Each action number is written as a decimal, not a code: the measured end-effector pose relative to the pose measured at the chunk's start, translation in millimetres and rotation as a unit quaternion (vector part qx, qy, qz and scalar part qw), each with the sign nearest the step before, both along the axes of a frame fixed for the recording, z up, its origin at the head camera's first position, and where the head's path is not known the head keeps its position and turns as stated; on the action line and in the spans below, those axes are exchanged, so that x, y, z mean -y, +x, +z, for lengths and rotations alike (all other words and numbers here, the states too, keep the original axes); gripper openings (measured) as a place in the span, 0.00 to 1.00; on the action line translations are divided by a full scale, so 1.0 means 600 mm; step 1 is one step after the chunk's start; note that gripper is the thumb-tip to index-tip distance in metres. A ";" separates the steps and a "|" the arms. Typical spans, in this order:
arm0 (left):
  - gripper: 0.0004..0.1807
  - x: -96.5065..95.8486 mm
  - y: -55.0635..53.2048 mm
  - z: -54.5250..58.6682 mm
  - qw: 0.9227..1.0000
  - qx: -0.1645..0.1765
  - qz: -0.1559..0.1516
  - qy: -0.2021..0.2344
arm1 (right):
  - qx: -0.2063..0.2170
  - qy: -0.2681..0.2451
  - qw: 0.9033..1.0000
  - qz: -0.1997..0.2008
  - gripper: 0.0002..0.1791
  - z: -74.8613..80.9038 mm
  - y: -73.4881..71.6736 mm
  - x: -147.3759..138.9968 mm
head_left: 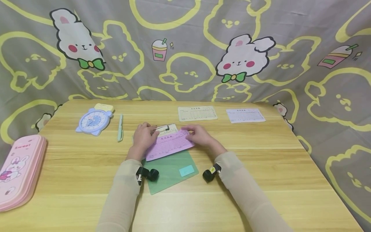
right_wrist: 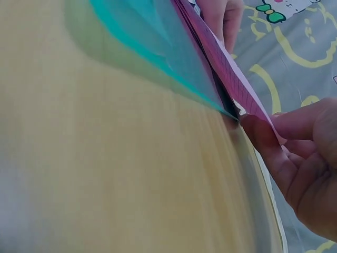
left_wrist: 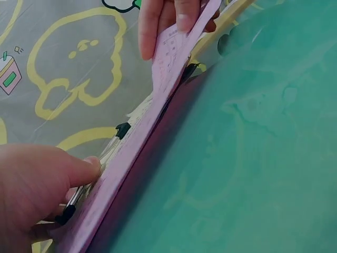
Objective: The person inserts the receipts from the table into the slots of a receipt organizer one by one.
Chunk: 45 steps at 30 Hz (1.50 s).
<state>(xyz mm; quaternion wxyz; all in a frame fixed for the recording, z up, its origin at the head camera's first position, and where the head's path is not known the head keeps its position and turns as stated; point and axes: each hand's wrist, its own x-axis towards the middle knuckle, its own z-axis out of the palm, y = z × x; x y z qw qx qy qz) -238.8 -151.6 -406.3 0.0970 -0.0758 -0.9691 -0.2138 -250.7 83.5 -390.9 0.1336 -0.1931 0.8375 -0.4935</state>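
Observation:
A translucent green clipboard (head_left: 166,177) lies tilted on the table, a light blue label (head_left: 186,170) near its lower right corner. My left hand (head_left: 143,137) grips the clipboard's top left, its thumb at the metal clip (left_wrist: 96,167) with black ends. Between thumb and fingers, my right hand (head_left: 200,135) pinches the upper right corner of a pink printed slip (head_left: 169,147). That slip lies across the board's upper half, below the clip. A cream slip (head_left: 173,128) shows behind it near the clip. My left fingertips are partly hidden.
At the back lie a pale printed slip (head_left: 197,113) and a lavender one (head_left: 245,115). To the left are a green pen (head_left: 120,128), a blue clock (head_left: 94,121), a yellow block-like item (head_left: 104,108) and a pink pencil case (head_left: 21,170). A patterned curtain (head_left: 188,38) surrounds the table.

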 end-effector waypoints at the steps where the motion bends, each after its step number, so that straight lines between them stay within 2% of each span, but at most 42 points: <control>1: 0.21 0.000 0.000 0.000 1.000 -0.002 0.000 -0.006 | 0.001 -0.001 1.000 -0.002 0.25 -0.001 -0.001 0.003; 7: 0.20 0.001 -0.001 -0.004 0.999 -0.014 -0.005 -0.042 | -0.004 0.002 1.000 -0.006 0.26 -0.006 -0.004 0.023; 14: 0.19 -0.002 -0.002 -0.005 0.998 -0.029 -0.018 -0.053 | -0.050 0.048 0.998 -0.013 0.25 -0.015 -0.010 0.035; 22: 0.18 -0.006 -0.004 -0.006 0.997 -0.032 -0.022 -0.072 | -0.027 0.056 0.998 -0.019 0.25 -0.017 -0.017 0.042; 30: 0.18 -0.005 -0.004 -0.004 0.996 -0.034 -0.022 -0.080 | -0.032 0.068 0.997 -0.012 0.26 -0.016 -0.023 0.049; 35: 0.18 -0.003 -0.003 -0.004 0.996 -0.036 -0.021 -0.082 | -0.015 0.067 0.998 -0.010 0.27 -0.015 -0.022 0.053; 41: 0.18 -0.001 -0.003 -0.006 0.995 -0.038 -0.020 -0.087 | -0.036 0.096 0.995 0.004 0.27 -0.010 -0.020 0.057; 45: 0.17 -0.001 -0.004 -0.006 0.995 -0.041 -0.019 -0.086 | -0.033 0.107 0.994 0.004 0.28 -0.006 -0.020 0.060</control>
